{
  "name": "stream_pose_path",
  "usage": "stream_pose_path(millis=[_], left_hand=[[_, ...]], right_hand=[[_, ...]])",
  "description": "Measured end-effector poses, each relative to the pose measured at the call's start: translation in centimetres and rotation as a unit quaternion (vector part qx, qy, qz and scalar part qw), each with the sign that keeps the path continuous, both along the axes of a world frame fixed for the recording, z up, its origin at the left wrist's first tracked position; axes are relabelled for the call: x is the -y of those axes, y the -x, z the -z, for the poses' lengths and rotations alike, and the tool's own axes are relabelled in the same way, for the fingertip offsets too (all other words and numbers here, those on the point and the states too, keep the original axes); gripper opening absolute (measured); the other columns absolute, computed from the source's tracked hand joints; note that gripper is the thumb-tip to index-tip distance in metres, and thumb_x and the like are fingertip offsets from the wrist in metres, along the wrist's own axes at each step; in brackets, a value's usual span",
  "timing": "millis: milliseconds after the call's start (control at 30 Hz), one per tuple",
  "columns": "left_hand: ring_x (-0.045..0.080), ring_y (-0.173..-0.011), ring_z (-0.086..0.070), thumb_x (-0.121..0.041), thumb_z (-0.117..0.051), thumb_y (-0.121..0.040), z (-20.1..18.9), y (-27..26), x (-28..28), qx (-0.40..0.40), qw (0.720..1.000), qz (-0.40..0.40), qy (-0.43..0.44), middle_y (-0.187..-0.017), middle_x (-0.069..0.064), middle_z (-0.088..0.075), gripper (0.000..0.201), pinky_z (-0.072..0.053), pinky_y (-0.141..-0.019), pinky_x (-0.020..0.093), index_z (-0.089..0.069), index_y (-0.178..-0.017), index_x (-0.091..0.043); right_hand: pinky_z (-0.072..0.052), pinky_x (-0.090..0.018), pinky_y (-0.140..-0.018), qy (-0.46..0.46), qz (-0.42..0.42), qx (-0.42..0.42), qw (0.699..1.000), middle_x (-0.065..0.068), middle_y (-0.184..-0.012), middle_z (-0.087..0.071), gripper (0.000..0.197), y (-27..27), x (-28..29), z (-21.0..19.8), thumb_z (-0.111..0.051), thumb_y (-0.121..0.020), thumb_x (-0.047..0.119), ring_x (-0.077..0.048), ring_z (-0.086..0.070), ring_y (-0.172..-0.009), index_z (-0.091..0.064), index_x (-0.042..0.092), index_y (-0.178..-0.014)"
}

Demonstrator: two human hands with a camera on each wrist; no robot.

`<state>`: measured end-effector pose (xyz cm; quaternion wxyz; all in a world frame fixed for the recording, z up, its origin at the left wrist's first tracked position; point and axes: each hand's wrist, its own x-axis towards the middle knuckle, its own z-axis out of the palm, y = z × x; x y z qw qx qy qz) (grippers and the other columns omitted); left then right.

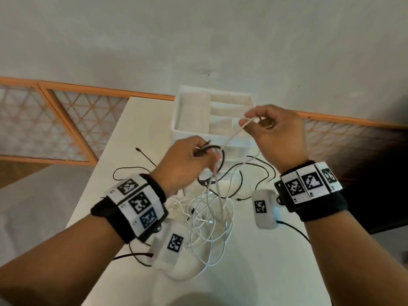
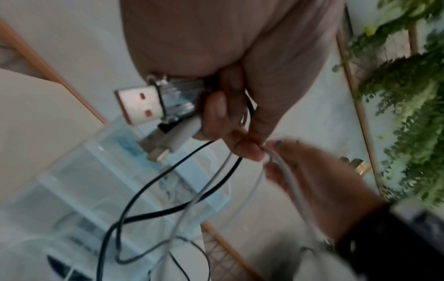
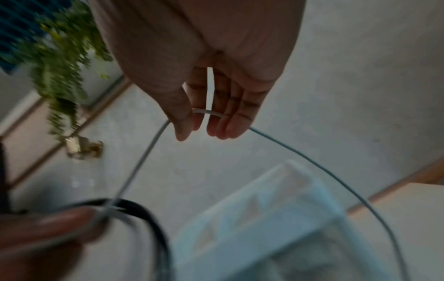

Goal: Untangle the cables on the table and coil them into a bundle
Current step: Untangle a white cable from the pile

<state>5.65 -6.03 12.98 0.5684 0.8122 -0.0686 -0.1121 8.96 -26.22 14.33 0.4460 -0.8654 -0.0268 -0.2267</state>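
The right hand (image 1: 278, 131) pinches the white cable (image 1: 231, 138) between thumb and fingertips (image 3: 223, 129), raised above the table (image 1: 141, 129). The left hand (image 1: 185, 166) grips a black cable loop (image 1: 217, 151) and the connector ends (image 2: 153, 102) in curled fingers, the white cable passing through it. Below both hands, the remaining white and black cables (image 1: 209, 217) lie tangled on the table in front of the white organizer box (image 1: 194, 113).

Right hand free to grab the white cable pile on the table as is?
Probably not yet: the right hand pinches a raised white cable running to the left hand. The white cable pile lies uncovered below; releasing first would free it.
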Motion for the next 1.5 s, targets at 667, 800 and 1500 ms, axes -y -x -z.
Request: stream_pose_path(millis=[667,800,1500], left_hand=[[0.018,-0.045,-0.033,-0.026,-0.055,-0.099,3.4,-3.0,-5.8,-0.047,0.962,-0.266,0.031,-0.072,0.007,-0.058,0.03,-0.031,-0.04,0.022,-0.066,-0.094,0.001],[0.015,-0.044,-0.032,-0.024,-0.051,-0.099,2.2,-3.5,-7.5,-0.013,0.937,-0.342,0.074,-0.065,0.0,-0.05,0.027,-0.028,-0.041,0.021,-0.064,-0.105,-0.002],[0.011,-0.037,-0.028,-0.026,-0.051,-0.102,0.9,-1.5,-4.2,0.077,0.982,-0.101,0.141,-0.062,0.001,-0.06,0.022,-0.026,-0.046,0.025,-0.071,-0.1,-0.016]], right_hand=[[-0.054,-0.03,-0.07,-0.026,0.184,-0.107,0.977,0.002,-0.09,-0.074,0.024,-3.5,5.1,3.0,-0.048,-0.089,0.023,-0.024,-0.072,-0.079,-0.069,0.034,-0.087],[-0.048,-0.025,-0.075,0.05,0.192,-0.21,0.957,-0.001,-0.095,-0.074,0.025,-2.2,6.1,5.9,-0.054,-0.087,0.019,-0.025,-0.07,-0.093,-0.075,0.021,-0.101],[-0.05,-0.022,-0.075,-0.021,-0.033,-0.154,0.987,0.004,-0.084,-0.06,0.064,1.5,2.7,4.0,-0.081,-0.076,0.047,-0.01,-0.06,-0.075,-0.054,0.04,-0.134]])
